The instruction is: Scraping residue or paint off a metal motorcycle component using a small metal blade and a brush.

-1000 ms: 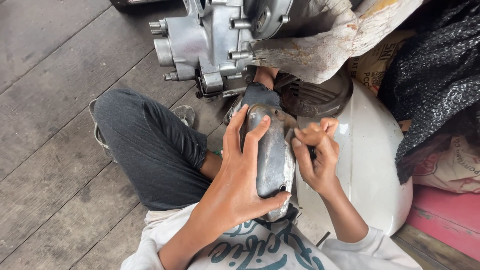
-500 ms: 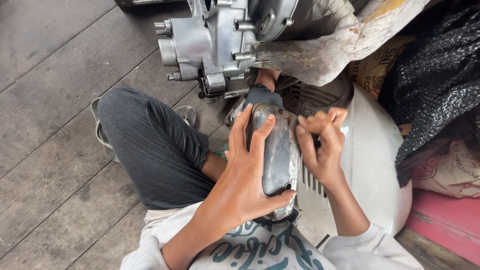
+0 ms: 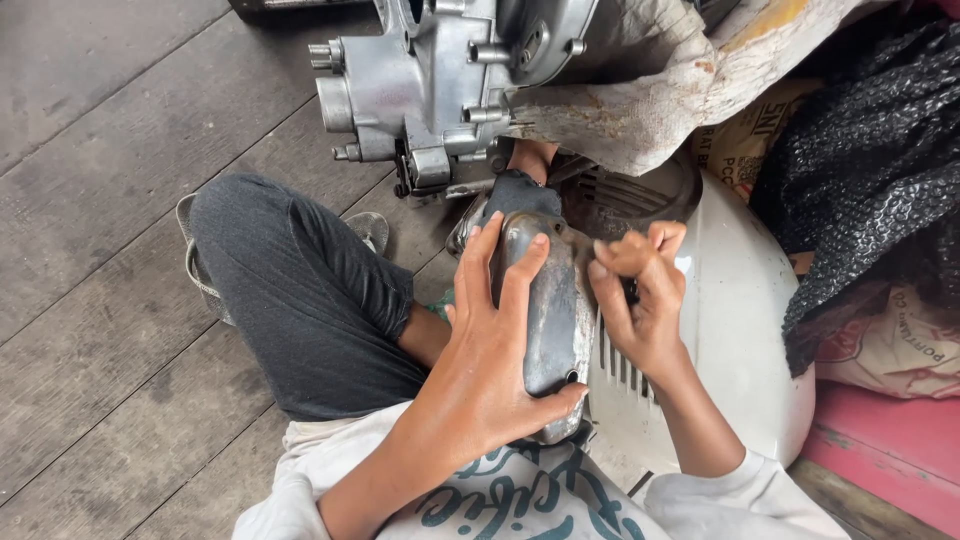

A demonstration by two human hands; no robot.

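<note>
My left hand wraps around a grey, worn metal cover and holds it upright over my lap. My right hand is at the cover's right edge with the fingers curled in against it; what the fingertips pinch is hidden. Behind the cover lies a white rounded body panel with slotted vents. A dark cloth piece sits at the cover's top end.
A silver engine casing stands on the wooden plank floor just ahead. A stained pale cloth drapes beside it. Black mesh material and printed sacks pile at the right. My bent knee in dark trousers is left.
My right hand has curled its fingers tighter and shifted slightly along the cover's right edge. The left hand keeps the same grip on the cover.
</note>
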